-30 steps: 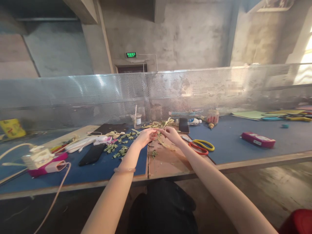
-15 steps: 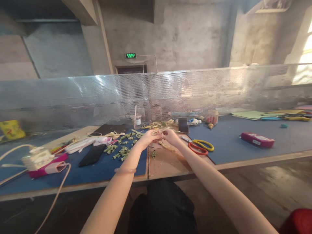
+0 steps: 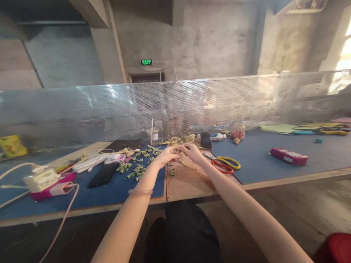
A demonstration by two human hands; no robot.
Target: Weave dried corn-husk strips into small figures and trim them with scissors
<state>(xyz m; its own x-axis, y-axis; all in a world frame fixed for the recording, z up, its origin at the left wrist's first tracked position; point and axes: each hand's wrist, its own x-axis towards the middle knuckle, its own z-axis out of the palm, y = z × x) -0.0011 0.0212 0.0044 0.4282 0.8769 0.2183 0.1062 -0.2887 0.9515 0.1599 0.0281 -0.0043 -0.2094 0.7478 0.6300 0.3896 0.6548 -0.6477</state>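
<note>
My left hand [image 3: 167, 155], with a band on its wrist, is closed in a pinch over the brown board [image 3: 178, 190]. Against its fingertips is my right hand [image 3: 192, 151], pinching too. Between them shows a bit of a pale yellowish strip [image 3: 178, 150], mostly hidden by the fingers. Below the hands lies another pale strip [image 3: 189, 165]. A small green leafy piece [image 3: 173, 172] rests on the board, and several more green pieces [image 3: 137, 171] are spread left of my left hand. Beside my right forearm are scissors [image 3: 226, 165] with one red and one yellow handle.
A dark phone [image 3: 206, 141], a cup with a straw [image 3: 154, 136] and a pile of pale strips [image 3: 181, 139] stand behind the hands. At left are a black flat object [image 3: 103, 175] and a power adapter [image 3: 41, 178]; at right, a magenta box [image 3: 289, 156]. A perforated metal screen [image 3: 219, 98] lines the back.
My fingers have shifted slightly around the pale strip, the left ones a little more spread. The rest of the bench looks the same.
</note>
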